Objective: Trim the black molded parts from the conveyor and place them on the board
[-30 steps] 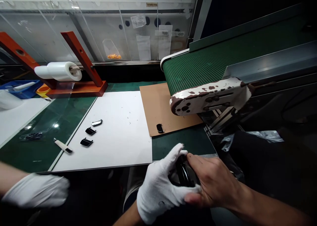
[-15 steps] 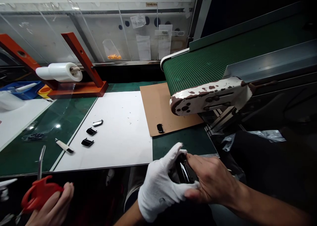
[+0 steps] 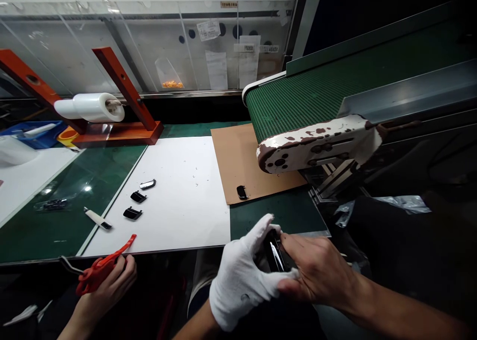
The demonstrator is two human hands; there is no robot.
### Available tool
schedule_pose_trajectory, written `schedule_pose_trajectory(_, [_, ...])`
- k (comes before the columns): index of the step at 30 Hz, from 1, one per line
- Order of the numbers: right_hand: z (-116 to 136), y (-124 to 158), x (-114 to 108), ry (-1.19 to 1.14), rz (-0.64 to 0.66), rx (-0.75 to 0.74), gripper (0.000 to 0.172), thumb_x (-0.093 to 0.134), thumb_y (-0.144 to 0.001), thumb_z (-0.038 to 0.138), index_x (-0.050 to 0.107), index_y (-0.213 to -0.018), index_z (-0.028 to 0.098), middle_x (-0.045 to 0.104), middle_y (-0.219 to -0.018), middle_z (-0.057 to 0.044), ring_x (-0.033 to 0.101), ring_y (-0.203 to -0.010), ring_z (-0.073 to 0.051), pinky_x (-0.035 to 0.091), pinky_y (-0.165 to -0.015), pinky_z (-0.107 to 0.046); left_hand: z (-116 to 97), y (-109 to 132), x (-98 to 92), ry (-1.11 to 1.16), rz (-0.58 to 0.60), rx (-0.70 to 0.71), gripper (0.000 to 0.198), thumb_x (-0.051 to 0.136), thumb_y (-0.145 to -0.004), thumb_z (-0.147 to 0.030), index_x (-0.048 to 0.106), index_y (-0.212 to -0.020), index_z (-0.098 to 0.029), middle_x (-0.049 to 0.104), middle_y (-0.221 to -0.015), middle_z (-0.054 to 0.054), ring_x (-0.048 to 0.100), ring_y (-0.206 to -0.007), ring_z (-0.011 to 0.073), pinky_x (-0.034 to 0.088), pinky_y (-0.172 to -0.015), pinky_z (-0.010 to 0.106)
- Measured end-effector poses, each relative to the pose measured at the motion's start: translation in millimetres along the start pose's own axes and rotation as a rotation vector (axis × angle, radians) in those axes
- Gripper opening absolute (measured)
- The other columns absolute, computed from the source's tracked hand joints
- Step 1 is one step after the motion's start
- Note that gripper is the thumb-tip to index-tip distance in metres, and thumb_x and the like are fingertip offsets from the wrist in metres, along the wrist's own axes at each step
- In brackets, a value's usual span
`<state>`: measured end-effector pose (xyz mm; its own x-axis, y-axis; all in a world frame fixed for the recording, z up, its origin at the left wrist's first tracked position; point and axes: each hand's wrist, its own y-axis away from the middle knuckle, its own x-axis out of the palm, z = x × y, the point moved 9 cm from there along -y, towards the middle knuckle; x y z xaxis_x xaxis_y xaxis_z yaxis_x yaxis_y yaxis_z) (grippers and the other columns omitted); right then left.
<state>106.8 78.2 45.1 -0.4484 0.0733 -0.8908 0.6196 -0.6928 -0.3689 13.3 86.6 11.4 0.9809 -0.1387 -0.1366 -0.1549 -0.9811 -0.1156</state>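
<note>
My left hand (image 3: 242,280), in a white glove, is wrapped round a glossy black plastic part (image 3: 275,254) below the table's front edge. My bare right hand (image 3: 320,273) pinches the same part from the right, thumb and fingers closed on it. Most of the part is hidden between the two hands. A similar small black part (image 3: 242,192) lies on the brown cardboard sheet (image 3: 238,161) just beyond my hands.
Another person's bare hand (image 3: 110,288) at lower left holds a red-handled cutting tool (image 3: 100,268). Three small parts (image 3: 138,197) and a white-handled knife (image 3: 96,218) lie by the white sheet (image 3: 179,215). A green conveyor (image 3: 298,101) overhangs on the right; a film roll (image 3: 93,107) sits back left.
At lower left a white-gloved hand gave way to a bare hand with the red tool, which has moved right and up to the table edge. My hands have barely moved.
</note>
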Motion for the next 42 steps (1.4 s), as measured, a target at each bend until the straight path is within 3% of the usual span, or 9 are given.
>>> schedule_pose_trajectory(8, [2.0,-0.1,0.7,0.0,-0.004,-0.002,0.077,0.005,-0.09,0.066,0.058,-0.069,0.015,0.058,-0.053,-0.005,0.056,-0.046,-0.016,0.034,-0.045,-0.027,8.5,1.4,0.7,0.033,0.009,-0.006,0.079,0.081,-0.061,-0.029,0.048,-0.132,-0.021,0.069,-0.113,0.005,0.067,-0.1,0.0212,0.056,-0.091,0.031])
schedule_pose_trajectory(14, [2.5,-1.1,0.3,-0.011,-0.033,-0.007,0.064,0.013,-0.094,0.06,0.05,-0.06,0.019,0.052,-0.049,-0.001,0.05,-0.041,-0.012,0.031,-0.044,-0.026,16.3,-2.8,2.3,0.157,0.02,-0.086,0.077,0.081,-0.06,-0.021,0.049,-0.13,-0.02,0.069,-0.108,0.006,0.066,-0.099,0.0206,0.055,-0.092,0.031])
schedule_pose_trajectory(23, [7.6,1.8,-21.2,-0.083,-0.331,0.152,0.05,0.033,-0.089,0.065,0.042,-0.066,0.022,0.044,-0.049,0.003,0.044,-0.039,-0.011,0.033,-0.042,-0.025,20.0,-4.5,8.4,0.601,0.044,0.002,0.088,0.088,-0.054,-0.028,0.047,-0.131,-0.028,0.062,-0.119,0.007,0.058,-0.115,0.026,0.053,-0.092,0.033])
schedule_pose_trajectory(27, [13.1,3.7,-17.0,-0.184,-0.373,0.179,0.047,0.037,-0.088,0.064,0.042,-0.067,0.022,0.041,-0.049,0.005,0.042,-0.039,-0.009,0.032,-0.04,-0.023,19.1,-3.6,5.5,0.689,0.043,0.022,0.088,0.091,-0.05,-0.03,0.051,-0.129,-0.031,0.063,-0.118,0.006,0.059,-0.114,0.0277,0.05,-0.097,0.037])
schedule_pose_trajectory(35, [14.4,1.7,-13.3,-0.279,-0.394,0.207,0.048,0.042,-0.086,0.065,0.042,-0.067,0.021,0.038,-0.05,0.006,0.036,-0.039,-0.008,0.029,-0.038,-0.022,18.9,-1.3,12.7,0.809,0.064,0.034,0.083,0.089,-0.051,-0.036,0.054,-0.126,-0.036,0.064,-0.117,0.003,0.06,-0.113,0.0271,0.052,-0.093,0.031])
schedule_pose_trajectory(39, [-2.0,10.1,10.5,-0.533,-0.302,0.357,0.054,0.049,-0.075,0.074,0.041,-0.066,0.021,0.032,-0.05,0.008,0.032,-0.04,-0.008,0.024,-0.039,-0.023,27.7,-0.6,9.5,0.699,0.034,0.008,0.087,0.086,-0.053,-0.046,0.048,-0.131,-0.035,0.063,-0.119,0.005,0.061,-0.112,0.0289,0.052,-0.094,0.035])
schedule_pose_trajectory(40, [-8.0,15.1,22.9,-0.66,-0.257,0.424,0.056,0.051,-0.072,0.076,0.042,-0.067,0.021,0.031,-0.051,0.008,0.03,-0.041,-0.008,0.022,-0.04,-0.023,34.3,-2.8,4.0,0.574,0.024,-0.01,0.089,0.084,-0.056,-0.047,0.045,-0.134,-0.033,0.062,-0.12,0.006,0.06,-0.113,0.0293,0.052,-0.095,0.036])
schedule_pose_trajectory(42, [-18.7,29.9,54.2,-1.01,-0.184,0.602,0.056,0.049,-0.072,0.077,0.045,-0.074,0.021,0.03,-0.053,0.009,0.027,-0.044,-0.008,0.021,-0.042,-0.022,54.0,-11.4,-17.1,0.112,0.001,-0.052,0.087,0.079,-0.065,-0.045,0.036,-0.139,-0.029,0.06,-0.126,0.007,0.057,-0.117,0.0279,0.048,-0.1,0.038])
